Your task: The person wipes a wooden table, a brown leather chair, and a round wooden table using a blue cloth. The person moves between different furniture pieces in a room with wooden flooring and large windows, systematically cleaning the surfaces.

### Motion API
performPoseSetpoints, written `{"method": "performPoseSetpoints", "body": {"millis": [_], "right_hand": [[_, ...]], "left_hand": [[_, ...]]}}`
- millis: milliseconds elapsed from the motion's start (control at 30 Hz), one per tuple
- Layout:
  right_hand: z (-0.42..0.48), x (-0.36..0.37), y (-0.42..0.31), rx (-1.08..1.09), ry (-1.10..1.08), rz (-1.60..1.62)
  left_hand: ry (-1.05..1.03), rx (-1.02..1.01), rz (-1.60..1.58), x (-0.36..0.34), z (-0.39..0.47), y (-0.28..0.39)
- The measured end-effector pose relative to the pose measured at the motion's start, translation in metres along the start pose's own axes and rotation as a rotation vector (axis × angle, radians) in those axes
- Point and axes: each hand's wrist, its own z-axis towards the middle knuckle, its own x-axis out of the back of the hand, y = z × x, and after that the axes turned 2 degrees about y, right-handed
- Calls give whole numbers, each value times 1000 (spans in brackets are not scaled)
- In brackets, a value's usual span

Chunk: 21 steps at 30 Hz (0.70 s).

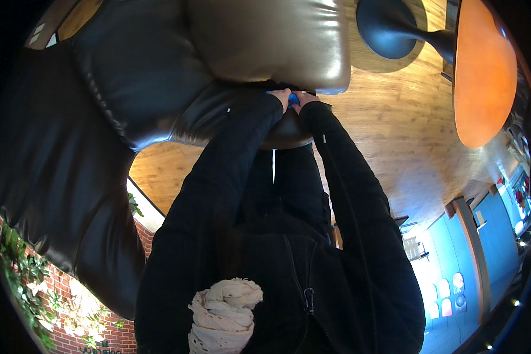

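Observation:
Both arms, in black sleeves, reach forward to a dark leather sofa [132, 75]. My left hand [282, 97] and my right hand [307, 98] are close together at the front of a wide seat cushion [270, 40]. Between them shows a small blue item [294, 99], perhaps a cloth, with the fingers of both hands closed on it. A bit of blue also shows left of my left hand. Much of the item is hidden by the hands. Beneath the hands is the dark lower front [243, 104] of the sofa, beside a shadowed gap under the cushion.
A table with an orange top [484, 75] and a black pedestal base [387, 28] stands to the right on the wood floor [380, 128]. Leaves and a brick wall [66, 327] lie at lower left. A beige scarf [223, 314] hangs at my chest.

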Motion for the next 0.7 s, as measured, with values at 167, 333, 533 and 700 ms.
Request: {"method": "performPoseSetpoints", "body": {"millis": [167, 333, 533, 700], "right_hand": [[11, -4, -27, 64, -88, 14], [4, -8, -57, 198, -97, 31], [-31, -18, -86, 261, 91, -9], [-68, -25, -115, 297, 245, -74]], "left_hand": [[-64, 92, -6, 14, -16, -19], [-113, 5, -49, 29, -46, -50], [-49, 12, -96, 26, -98, -50], [14, 12, -104, 21, -139, -44]]}}
